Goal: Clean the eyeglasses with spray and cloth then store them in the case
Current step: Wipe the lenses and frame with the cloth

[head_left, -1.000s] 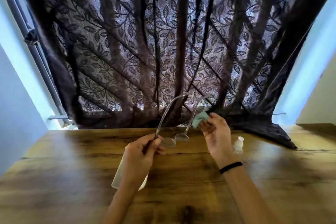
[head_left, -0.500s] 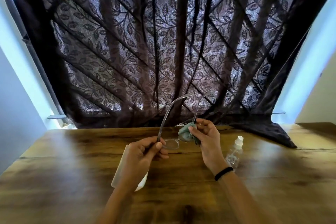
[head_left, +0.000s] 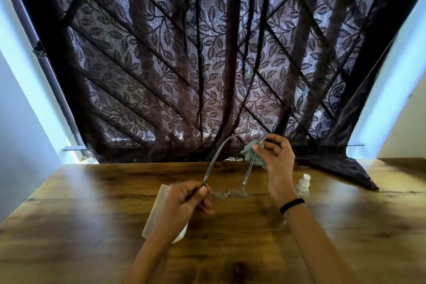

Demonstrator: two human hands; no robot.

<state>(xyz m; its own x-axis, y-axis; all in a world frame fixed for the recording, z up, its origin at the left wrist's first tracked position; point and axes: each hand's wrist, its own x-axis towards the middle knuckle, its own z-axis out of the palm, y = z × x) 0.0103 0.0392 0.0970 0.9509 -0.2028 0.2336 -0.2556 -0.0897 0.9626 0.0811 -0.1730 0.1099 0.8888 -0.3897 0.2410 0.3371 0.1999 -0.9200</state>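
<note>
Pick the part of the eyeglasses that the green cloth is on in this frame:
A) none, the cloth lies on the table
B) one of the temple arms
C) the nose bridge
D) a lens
B: the right hand pinches the cloth around a temple arm of the eyeglasses, away from the lenses, while the left hand grips the frame near the other hinge.

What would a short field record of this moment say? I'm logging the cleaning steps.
left hand: grips eyeglasses near one hinge
right hand: pinches cloth around the other temple arm
spray bottle: upright on table, beside right wrist
case: on table, partly hidden by left hand
stage: eyeglasses not yet in case
</note>
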